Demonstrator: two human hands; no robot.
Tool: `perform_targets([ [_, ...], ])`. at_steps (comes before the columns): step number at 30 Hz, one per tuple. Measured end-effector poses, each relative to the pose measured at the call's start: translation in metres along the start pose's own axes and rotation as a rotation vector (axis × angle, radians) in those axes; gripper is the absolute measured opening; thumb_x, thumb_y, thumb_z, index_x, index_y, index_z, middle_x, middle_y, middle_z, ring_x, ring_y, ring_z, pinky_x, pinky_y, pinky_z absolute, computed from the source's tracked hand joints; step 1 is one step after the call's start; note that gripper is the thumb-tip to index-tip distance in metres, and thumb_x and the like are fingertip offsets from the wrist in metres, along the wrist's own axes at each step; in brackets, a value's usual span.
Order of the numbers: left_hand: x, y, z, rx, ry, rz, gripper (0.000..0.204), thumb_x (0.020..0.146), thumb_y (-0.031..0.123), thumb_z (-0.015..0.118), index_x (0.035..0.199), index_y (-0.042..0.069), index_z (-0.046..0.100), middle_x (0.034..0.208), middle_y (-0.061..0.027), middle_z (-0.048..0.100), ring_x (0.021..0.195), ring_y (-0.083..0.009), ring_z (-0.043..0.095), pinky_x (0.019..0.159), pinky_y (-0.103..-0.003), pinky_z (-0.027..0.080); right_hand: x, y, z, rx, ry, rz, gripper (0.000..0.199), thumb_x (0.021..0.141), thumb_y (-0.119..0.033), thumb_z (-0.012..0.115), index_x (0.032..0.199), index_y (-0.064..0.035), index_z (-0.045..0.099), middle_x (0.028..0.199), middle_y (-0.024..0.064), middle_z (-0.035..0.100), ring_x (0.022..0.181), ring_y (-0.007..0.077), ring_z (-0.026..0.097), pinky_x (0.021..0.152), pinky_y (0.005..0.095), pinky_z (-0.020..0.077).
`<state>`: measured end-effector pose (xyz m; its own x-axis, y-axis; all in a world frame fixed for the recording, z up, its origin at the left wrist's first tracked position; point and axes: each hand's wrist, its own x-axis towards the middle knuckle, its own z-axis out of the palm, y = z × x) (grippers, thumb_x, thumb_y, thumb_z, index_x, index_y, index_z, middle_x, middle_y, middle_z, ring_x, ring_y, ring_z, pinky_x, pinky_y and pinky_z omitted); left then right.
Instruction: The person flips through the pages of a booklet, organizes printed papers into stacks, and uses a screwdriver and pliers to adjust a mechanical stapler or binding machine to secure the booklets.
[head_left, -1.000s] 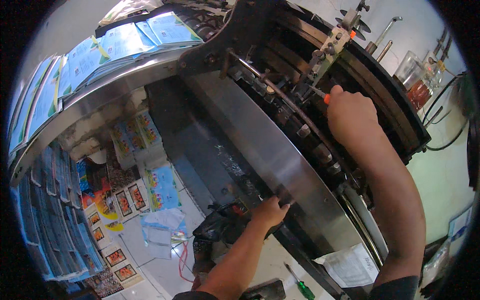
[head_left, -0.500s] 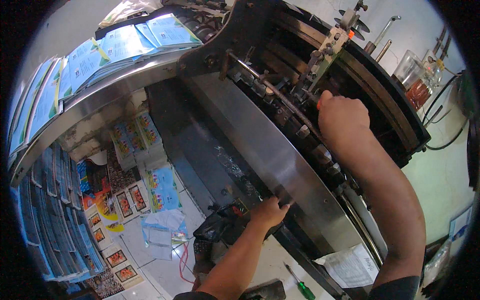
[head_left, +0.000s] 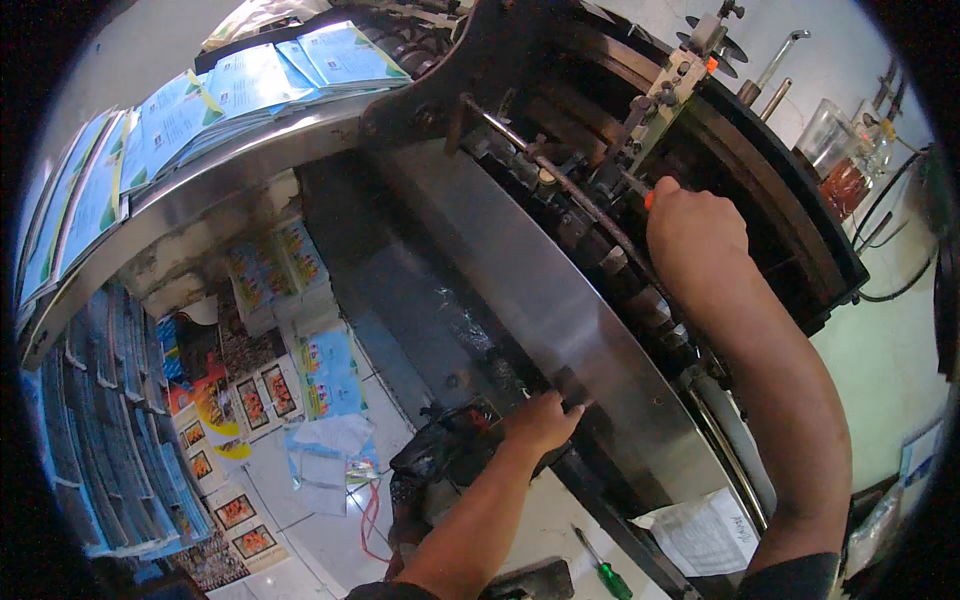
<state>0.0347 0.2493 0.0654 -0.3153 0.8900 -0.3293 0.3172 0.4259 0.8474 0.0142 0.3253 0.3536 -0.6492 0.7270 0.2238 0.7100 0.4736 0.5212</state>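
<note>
Your right hand closed round orange-handled tool, right of steel panel. Your left hand by panel's lower edge; can't tell its grip.

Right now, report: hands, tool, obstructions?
Right hand closed on orange-handled tool at machine. Left hand by metal panel, grip unclear. Metal rod close by, possibly in the way.

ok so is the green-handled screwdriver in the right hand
No, the green-handled screwdriver lies on a pale surface, while the right hand holds an orange-handled tool.
</note>
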Motion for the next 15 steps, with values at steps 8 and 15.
perform_targets([
  [8,0.010,-0.010,0.013,-0.040,0.044,0.012,0.066,0.090,0.054,0.058,0.130,0.002,0.057,0.131,-0.0207,0.059,0.121,-0.0374,0.056,0.103,-0.044,0.044,0.005,0.010,-0.001,-0.054,0.079,-0.046,0.014,0.091,-0.009,0.051,0.101,-0.0014,0.056,0.095,0.0206,0.070,0.090,0.0352,0.070,0.079,0.0450,0.0560],
  [15,0.014,-0.016,0.018,-0.033,0.078,0.037,0.059,0.090,0.049,0.059,0.125,0.001,0.060,0.125,-0.0230,0.061,0.117,-0.0388,0.058,0.100,-0.047,0.046,0.005,0.006,0.011,-0.216,0.135,-0.155,0.015,0.093,-0.010,0.046,0.102,-0.0016,0.054,0.092,0.0208,0.070,0.086,0.0368,0.070,0.076,0.0467,0.0553],
])
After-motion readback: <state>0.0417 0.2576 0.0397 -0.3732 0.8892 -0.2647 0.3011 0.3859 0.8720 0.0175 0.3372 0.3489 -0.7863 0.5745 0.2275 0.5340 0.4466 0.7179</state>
